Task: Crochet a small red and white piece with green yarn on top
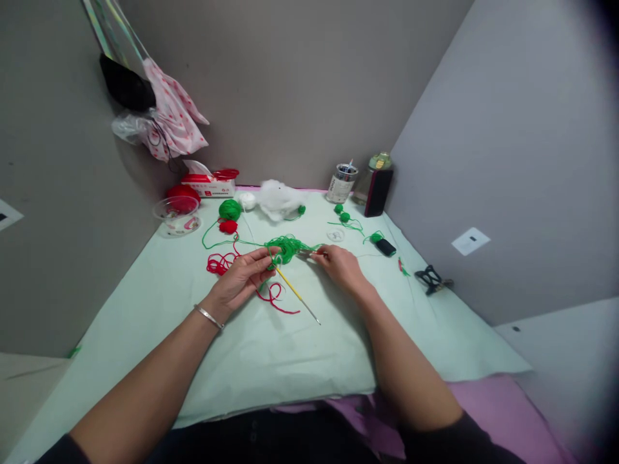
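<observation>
My left hand [244, 277] is closed in a pinch on a tangle of green yarn [286, 247] in the middle of the pale green table cover [271, 348]. A yellow crochet hook [296, 295] slants from under that hand toward me. My right hand [338, 263] is closed too, pinching a strand at the right edge of the same green tangle. Loose red yarn [223, 263] lies beside and under my left hand. A silver bangle sits on my left wrist.
At the back lie a green yarn ball [229, 209], a red ball [228, 226], white stuffing [277, 197], a clear bowl [176, 213], a tissue box [210, 185], a tin [341, 183] and a bottle [377, 187]. A small black object [385, 247] and a black clip [432, 278] lie right.
</observation>
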Available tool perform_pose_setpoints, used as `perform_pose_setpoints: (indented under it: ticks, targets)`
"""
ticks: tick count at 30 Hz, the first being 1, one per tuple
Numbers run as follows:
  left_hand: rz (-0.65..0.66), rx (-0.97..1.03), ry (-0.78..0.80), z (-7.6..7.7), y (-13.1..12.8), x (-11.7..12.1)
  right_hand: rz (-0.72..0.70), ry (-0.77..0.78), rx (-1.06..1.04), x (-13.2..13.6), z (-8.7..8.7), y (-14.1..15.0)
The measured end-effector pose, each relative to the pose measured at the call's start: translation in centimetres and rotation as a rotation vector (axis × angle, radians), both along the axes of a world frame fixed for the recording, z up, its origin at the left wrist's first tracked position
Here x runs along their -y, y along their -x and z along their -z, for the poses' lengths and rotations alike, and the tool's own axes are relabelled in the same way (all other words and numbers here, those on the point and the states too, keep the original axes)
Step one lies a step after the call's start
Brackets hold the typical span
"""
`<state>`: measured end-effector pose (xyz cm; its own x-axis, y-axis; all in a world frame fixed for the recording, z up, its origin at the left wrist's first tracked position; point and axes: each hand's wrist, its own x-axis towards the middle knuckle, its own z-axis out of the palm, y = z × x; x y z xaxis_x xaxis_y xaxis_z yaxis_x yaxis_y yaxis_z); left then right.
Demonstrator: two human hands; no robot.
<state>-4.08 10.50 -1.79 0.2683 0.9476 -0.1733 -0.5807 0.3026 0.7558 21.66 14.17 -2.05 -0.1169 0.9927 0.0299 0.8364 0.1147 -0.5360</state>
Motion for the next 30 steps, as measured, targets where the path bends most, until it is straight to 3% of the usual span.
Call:
perform_pose_setpoints:
  ticks: [3, 7, 11, 18, 30]
  targets:
    - [-0.002, -0.002, 0.001, 0.1, 0.0, -0.1, 0.006, 0.039, -0.039, 0.2, -0.6, -1.2]
    - [-0.014, -0.004, 0.002, 0.3, 0.1, -0.2, -0.199, 0.210, -0.177, 1.3, -2.1, -2.2]
    - [-0.021, 0.004, 0.000, 0.3, 0.0, -0.2, -0.313, 0.259, -0.425, 2.1, -2.7, -0.9]
    - [-0.033, 0.030, 0.000, 0.1, -0.3, 0.1, -0.342, 0.314, -0.662, 2.5, -1.4, 1.8]
    - [0.002, 0.031, 0.001, 0.5, -0.6, 0.4, -0.304, 0.208, -0.672, 2.8, -1.7, 2.7]
